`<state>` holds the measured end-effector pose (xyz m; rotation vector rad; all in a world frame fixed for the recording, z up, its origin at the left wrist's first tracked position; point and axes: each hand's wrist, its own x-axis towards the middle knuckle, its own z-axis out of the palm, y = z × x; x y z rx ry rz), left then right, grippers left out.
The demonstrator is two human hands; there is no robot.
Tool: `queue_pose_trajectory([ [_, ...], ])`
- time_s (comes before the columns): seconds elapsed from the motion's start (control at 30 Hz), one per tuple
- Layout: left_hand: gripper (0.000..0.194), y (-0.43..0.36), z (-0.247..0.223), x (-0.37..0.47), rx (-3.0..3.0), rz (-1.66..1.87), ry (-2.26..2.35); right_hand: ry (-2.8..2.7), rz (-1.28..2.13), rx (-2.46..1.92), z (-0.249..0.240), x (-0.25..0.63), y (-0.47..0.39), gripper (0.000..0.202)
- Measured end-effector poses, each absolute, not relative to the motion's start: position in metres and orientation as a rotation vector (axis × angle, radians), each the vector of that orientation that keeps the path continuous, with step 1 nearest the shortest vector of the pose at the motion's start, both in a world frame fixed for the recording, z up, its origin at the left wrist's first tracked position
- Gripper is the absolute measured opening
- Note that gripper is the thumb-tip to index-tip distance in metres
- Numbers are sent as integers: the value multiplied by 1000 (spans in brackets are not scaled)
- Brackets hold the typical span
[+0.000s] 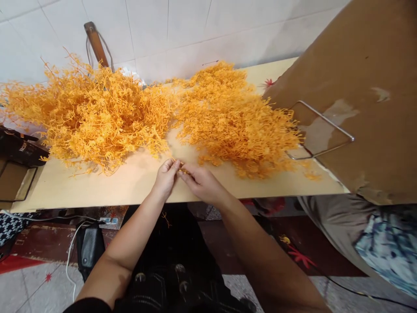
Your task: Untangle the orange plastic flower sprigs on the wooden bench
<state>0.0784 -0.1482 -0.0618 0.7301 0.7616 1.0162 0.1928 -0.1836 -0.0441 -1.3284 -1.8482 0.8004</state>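
My left hand (165,178) and my right hand (203,182) meet near the front edge of the pale table (130,189). Both are closed in a pinch on a small orange-yellow sprig (182,168), mostly hidden by the fingers. Behind my left hand spreads a tall, loose heap of orange-yellow artificial sprigs (104,113). A second, flatter pile of the same sprigs (237,126) lies behind and to the right of my right hand, with its tips towards the right.
A large brown cardboard box (365,87) with a bent metal wire frame (325,119) stands at the right. A black box (19,145) sits at the far left. Against the tiled wall leans a wooden piece (96,43). Cables and a red flower (301,256) lie below.
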Motion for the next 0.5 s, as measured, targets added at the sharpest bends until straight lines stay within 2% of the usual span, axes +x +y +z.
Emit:
queue_pose_trajectory([
  [0.1, 20, -146, -63, 81, 669, 1069, 843, -1831, 704, -1342, -49, 179, -189, 21],
  [0.5, 18, -165, -46, 79, 527, 910, 849, -1975, 491, -1229, -34, 186, -214, 23],
])
